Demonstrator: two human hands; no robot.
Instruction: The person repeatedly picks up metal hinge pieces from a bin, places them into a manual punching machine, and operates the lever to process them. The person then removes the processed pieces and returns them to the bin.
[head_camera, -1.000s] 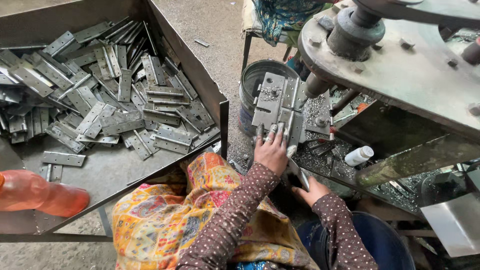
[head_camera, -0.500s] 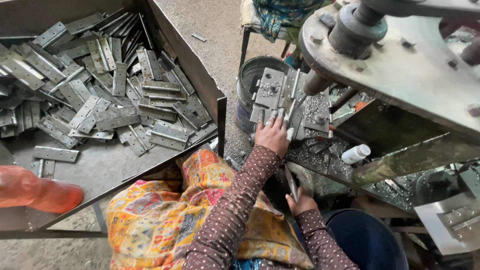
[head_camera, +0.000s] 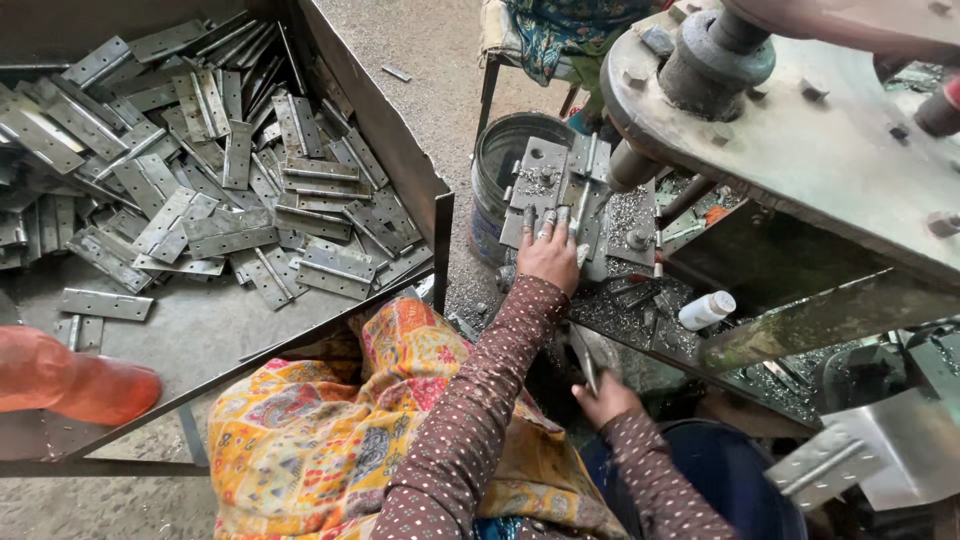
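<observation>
Pressing left hand (head_camera: 548, 255) on hinge plate (head_camera: 541, 180) | press bed (head_camera: 640, 300) littered with swarf

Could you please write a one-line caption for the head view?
Left hand presses a hinge plate on the press bed; right hand grips a lever.

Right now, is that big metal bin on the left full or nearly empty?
Partly full: grey hinges pile across the metal bin's far half, bare floor showing nearer.

One package only — a small white plastic bottle (head_camera: 706, 309) lying on the machine bed
</observation>
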